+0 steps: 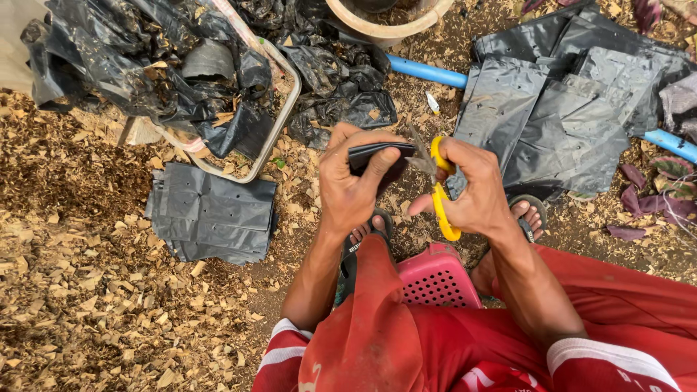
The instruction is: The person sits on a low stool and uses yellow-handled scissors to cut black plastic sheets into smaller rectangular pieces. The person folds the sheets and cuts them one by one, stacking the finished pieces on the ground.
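Here we are, looking straight down at a person seated on a pink perforated plastic stool (pixel 435 279), red trousers and red sleeves filling the bottom of the view. The left hand (pixel 356 181) holds a folded piece of thin black plastic sheet (pixel 377 154) right at centre frame, thumb on top and fingers curled under, pinching the fold flat. The right hand (pixel 475 190) is threaded through the loops of yellow-handled scissors (pixel 438 185), fingers closed around the handles, the dull metal blades meeting the sheet's edge at about 3 o'clock of the fold.

That sheet looks featherlight, limp and slick; by my reading it would sag and slide away from a blade unless held taut, so the firm pinch close beside the cutting line looks like the sensible place to grip.

Around the hands: at 9 o'clock a flat stack of black perforated plastic bags (pixel 210 214) lies on the ground of dry wood chips (pixel 87 290). At 11 o'clock a pale shallow tray (pixel 279 116) is heaped with crumpled black plastic. At 2 o'clock more flattened black bags (pixel 544 123) are spread over a blue pipe (pixel 428 72). Sandalled feet show just below the hands.
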